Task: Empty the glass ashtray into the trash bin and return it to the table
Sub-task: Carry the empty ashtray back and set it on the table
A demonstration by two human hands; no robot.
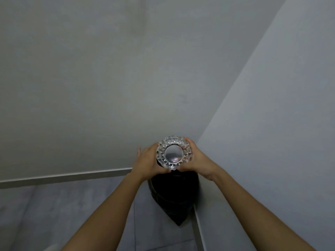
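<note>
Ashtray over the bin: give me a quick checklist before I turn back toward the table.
1. Two-handed hold: ok. The left hand and right hand grip opposite sides of the glass ashtray.
2. Ashtray above the trash bin: ok, it sits over the black bin in the wall corner.
3. Ashtray tipped over: ok, its flat base faces the camera.
4. Contents fully out: cannot tell, the bowl faces away.
5. Spill on the floor: ok, the visible tiles show none.
6. Route to the table: cannot tell, the table is out of view.

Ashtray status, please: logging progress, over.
Left hand and right hand clamp glass ashtray. Held over black trash bin in corner. Nothing in the way.
</note>
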